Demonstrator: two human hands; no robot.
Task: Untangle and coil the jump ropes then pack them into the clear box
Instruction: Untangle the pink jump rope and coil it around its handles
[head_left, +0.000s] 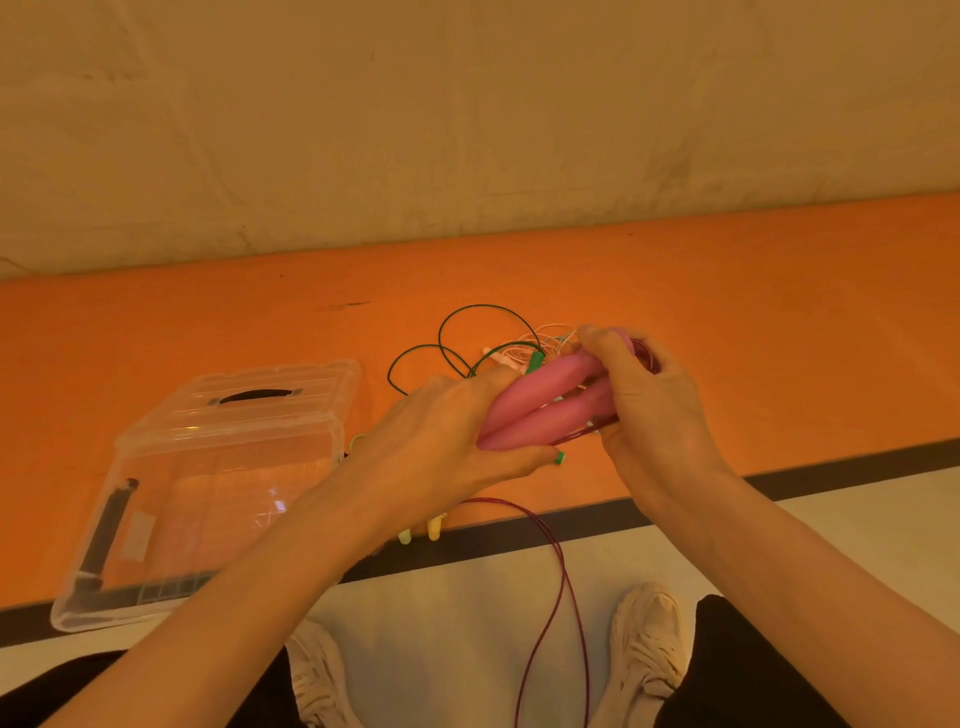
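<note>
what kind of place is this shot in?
Hard to pin down: probably an indoor room with a makeshift workspace, not a lab. A plain scuffed wall stands behind an orange table, a pale floor lies below, and a clear box sits on the table beside tangled jump ropes.

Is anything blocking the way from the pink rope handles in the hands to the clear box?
Yes, the box's own lid. The clear box lies tipped on the orange surface with its lid on, so the pink handles, held by the left hand and right hand, cannot go in until it is opened. Nothing else lies between.
</note>
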